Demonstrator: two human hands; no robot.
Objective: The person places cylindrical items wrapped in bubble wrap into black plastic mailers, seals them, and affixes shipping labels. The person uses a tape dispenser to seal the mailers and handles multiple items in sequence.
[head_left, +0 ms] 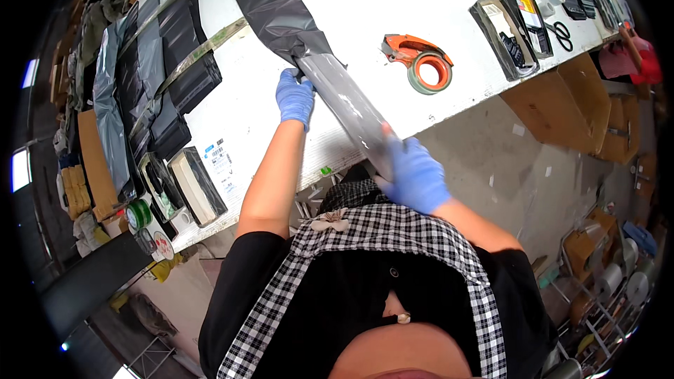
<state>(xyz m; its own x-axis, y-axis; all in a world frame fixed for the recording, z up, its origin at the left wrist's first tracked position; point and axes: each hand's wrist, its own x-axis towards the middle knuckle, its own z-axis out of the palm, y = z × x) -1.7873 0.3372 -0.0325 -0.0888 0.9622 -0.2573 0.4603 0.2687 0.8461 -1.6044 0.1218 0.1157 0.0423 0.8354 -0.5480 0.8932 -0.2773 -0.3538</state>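
Both my hands wear blue gloves. My left hand (295, 98) grips the far end of a flat packed item wrapped in a grey plastic mailer bag (347, 105), where the bag's loose dark flap (270, 7) spreads over the white table (365, 0). My right hand (415, 175) holds the near end of the same bag at the table's front edge. The bag lies slanted between the two hands.
An orange tape dispenser (421, 63) sits to the right of the bag. Boxed items in clear sleeves (509, 28) and scissors (562, 34) lie at the far right. A stack of dark mailer bags (151, 70), a paper label (221, 161), packed items (196, 186) and a tape roll (139, 214) are on the left.
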